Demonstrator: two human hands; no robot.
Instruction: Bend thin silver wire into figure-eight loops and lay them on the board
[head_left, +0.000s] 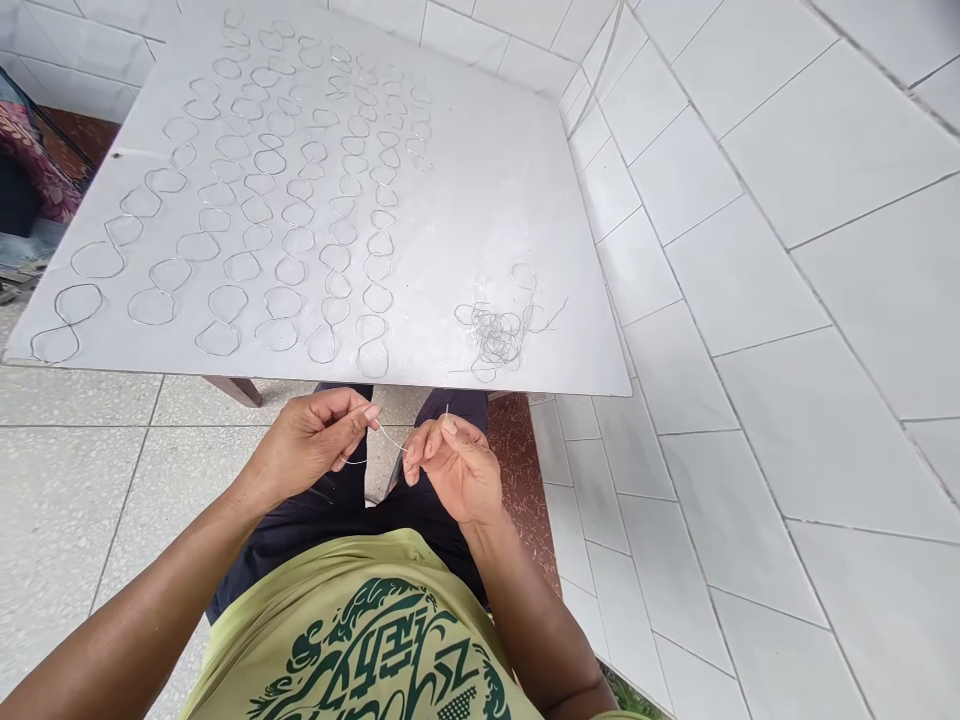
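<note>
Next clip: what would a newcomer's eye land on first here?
Rows of figure-eight wire loops cover the left and middle of the white board, with a loose wire tangle near its front right edge. Below the board's near edge, the left hand and right hand pinch a thin wire between them, above the person's lap.

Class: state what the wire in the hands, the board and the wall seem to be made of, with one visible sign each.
The wire: probably thin bare metal; silvery, holds its curve. The board: unclear, perhaps painted sheet; flat, matt pale grey, thin edge. The wall: likely glazed ceramic tiles; glossy white, grout lines.
</note>
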